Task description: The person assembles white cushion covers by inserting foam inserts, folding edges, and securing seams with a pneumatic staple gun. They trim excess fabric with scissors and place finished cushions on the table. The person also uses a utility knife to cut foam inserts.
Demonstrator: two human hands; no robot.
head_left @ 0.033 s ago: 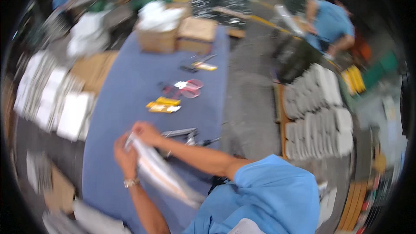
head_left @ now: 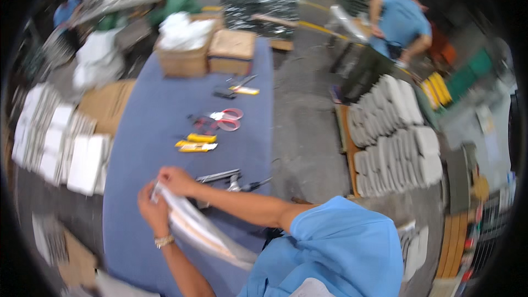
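My left hand, with a watch or bracelet at its wrist, grips the upper end of a long translucent plastic bag. My right hand pinches the same end, close beside the left. The bag slants down toward my body, and an orange-tan strip shows along it; I cannot make out whether that lies inside. Beneath is a blue-covered table. Just beyond my right forearm lie a silver metal tool and a tool with a black handle, partly hidden.
Yellow cutters, red-handled scissors and more small tools lie farther up the table. Two cardboard boxes stand at its far end. Stacked pale pads sit at right, white stacks at left. Another person works at the far right.
The view has shifted, so the table and its tools appear a little farther left and lower. Both hands keep hold of the bag's end, with little change in their grip.
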